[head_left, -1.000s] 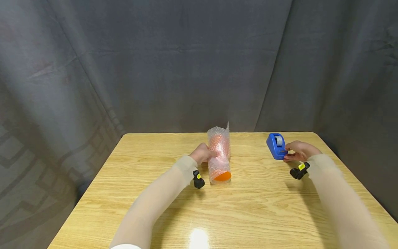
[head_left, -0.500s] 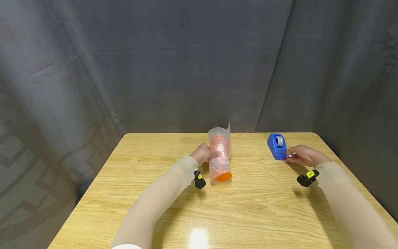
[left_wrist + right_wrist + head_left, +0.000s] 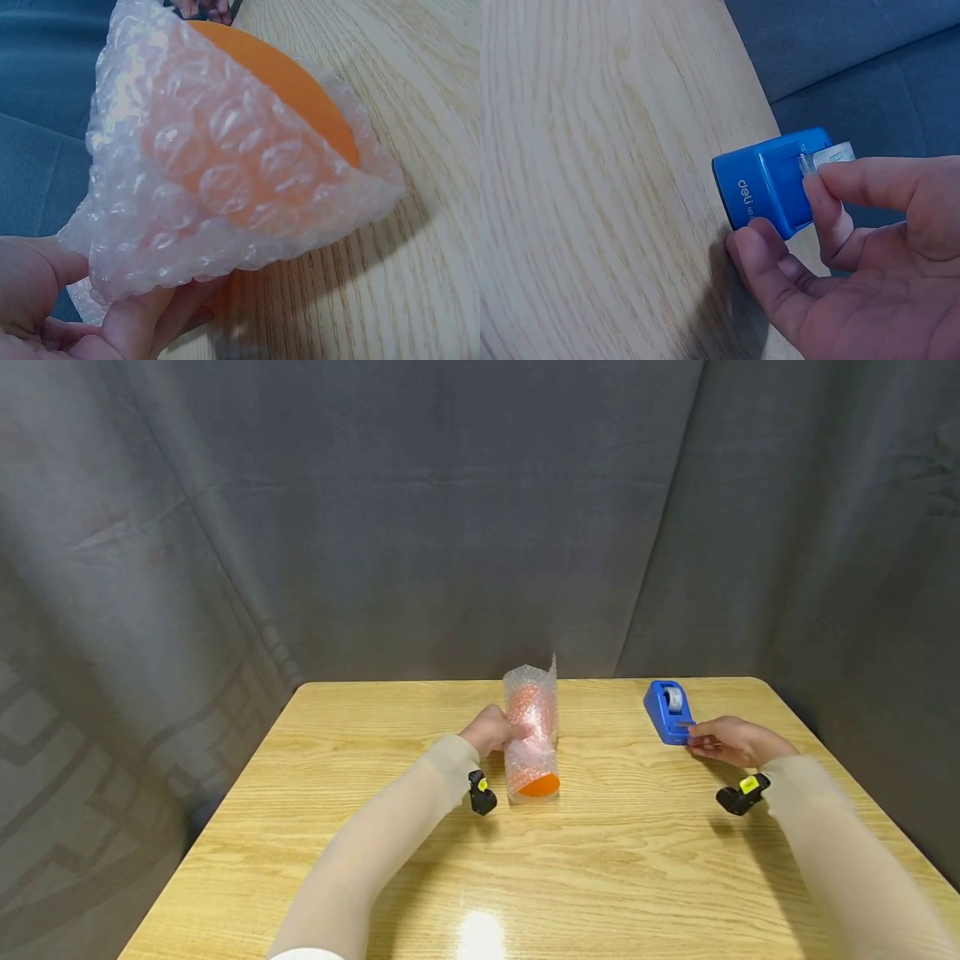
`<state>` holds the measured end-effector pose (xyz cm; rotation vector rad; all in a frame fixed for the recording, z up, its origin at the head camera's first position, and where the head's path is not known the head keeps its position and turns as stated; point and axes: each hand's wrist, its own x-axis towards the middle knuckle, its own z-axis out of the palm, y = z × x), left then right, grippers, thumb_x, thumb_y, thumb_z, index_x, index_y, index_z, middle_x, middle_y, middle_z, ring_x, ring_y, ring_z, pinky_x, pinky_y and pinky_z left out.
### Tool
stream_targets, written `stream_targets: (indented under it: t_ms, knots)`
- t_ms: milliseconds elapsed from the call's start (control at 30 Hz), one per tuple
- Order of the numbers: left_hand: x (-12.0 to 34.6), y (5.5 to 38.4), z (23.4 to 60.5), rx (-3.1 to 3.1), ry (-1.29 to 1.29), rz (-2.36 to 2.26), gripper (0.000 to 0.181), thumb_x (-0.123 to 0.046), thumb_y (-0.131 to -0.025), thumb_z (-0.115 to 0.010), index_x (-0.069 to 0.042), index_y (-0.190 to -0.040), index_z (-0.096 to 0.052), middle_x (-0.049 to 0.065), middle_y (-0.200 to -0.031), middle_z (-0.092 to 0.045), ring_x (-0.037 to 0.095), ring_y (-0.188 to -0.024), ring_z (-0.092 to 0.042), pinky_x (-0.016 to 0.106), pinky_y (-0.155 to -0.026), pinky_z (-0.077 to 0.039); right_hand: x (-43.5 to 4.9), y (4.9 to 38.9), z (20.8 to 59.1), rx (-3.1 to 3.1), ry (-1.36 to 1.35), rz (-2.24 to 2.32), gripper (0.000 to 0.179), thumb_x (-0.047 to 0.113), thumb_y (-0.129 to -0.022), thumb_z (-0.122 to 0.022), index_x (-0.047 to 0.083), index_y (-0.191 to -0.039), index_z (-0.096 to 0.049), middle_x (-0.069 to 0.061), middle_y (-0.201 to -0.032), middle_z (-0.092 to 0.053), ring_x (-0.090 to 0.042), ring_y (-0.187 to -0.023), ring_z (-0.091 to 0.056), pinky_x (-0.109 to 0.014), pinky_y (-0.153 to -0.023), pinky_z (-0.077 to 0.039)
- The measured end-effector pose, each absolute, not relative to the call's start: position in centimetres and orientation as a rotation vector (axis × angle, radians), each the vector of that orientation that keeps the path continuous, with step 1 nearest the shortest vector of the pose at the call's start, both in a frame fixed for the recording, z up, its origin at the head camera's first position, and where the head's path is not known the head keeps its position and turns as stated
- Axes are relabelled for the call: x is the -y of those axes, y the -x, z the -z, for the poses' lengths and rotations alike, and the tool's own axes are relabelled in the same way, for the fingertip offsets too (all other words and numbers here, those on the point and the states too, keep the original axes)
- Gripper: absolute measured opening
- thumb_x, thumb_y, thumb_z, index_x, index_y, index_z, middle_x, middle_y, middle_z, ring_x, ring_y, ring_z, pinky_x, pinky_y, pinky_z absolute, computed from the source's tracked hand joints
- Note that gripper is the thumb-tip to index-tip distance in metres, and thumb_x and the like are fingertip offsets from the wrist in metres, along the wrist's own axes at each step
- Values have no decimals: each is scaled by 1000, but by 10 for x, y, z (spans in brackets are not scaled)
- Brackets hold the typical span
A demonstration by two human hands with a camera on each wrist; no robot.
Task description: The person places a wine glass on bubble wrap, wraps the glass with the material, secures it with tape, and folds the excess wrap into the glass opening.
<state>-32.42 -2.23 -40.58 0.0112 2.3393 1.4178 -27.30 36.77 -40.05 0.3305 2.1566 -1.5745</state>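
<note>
We are in a curtained-off workspace: grey curtain (image 3: 435, 543) hangs beyond the far, left and right edges of a wooden table (image 3: 615, 852).

Orange object (image 3: 540, 786): rounded edge, inside clear bubble wrap (image 3: 534, 739); bundle elongated, orange end exposed on the side toward the person, a wrap flap pointing up at the far end. Gripped at its left side by the left hand (image 3: 490, 729).

Tape dispenser (image 3: 666, 717): blue, "deli" lettering, upright on desk (image 3: 600, 860), just left of the right hand (image 3: 738, 741), whose lower fingers touch its front. Tape roll (image 3: 673, 698) seated inside; tape end (image 3: 834, 155), translucent, pinched between thumb and forefinger.
</note>
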Motion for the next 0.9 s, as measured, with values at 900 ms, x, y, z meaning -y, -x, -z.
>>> stream_targets:
  t_ms: [900]
  knots:
    - [24, 320, 400, -2278, -40, -1477, 29, -12, -90, -68, 5, -109, -56, 11, -97, -58, 18, -78, -55, 26, -72, -50, -367, 284, 399, -2378, -214, 1195, 19, 1, -98, -41, -15, -100, -52, -5, -85, -53, -12, -78, -51, -20, -72, -51]
